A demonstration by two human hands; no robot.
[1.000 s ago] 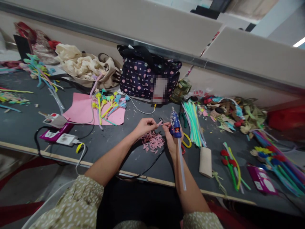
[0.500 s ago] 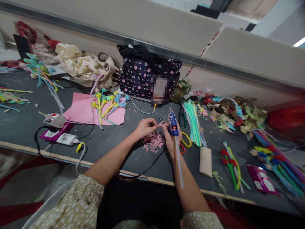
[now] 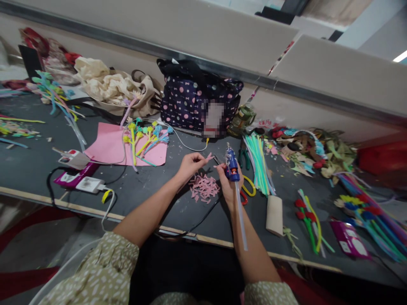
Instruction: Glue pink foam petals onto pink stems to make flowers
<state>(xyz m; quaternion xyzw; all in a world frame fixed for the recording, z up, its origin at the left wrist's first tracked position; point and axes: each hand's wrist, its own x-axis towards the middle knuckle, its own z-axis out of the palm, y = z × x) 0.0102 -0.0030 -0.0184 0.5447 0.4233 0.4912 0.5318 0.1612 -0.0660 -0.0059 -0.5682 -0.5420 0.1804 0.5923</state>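
Note:
My left hand point(image 3: 191, 165) pinches small pink pieces point(image 3: 210, 157) between thumb and fingertips. My right hand point(image 3: 229, 180) is closed around a blue glue gun point(image 3: 232, 163), with a long clear glue stick point(image 3: 241, 216) sticking out toward me over the forearm. A tiny pink bit shows at the right fingertips. Between the hands is a thin dark metal tip whose owner I cannot make out. Below them lies a heap of small pink pieces point(image 3: 204, 187) on the dark table point(image 3: 190, 218).
Yellow-and-red-handled scissors point(image 3: 249, 186), green-handled pliers point(image 3: 244, 157) and pastel strips point(image 3: 258, 163) lie right of my right hand. A beige block point(image 3: 274, 215) is nearer the edge. Pink paper point(image 3: 108, 142) bears colourful stems at left. A dotted bag point(image 3: 182, 99) stands behind.
My left hand has moved slightly left and up, away from my right hand, with the pink pieces. A gap now separates the fingertips, which were together before.

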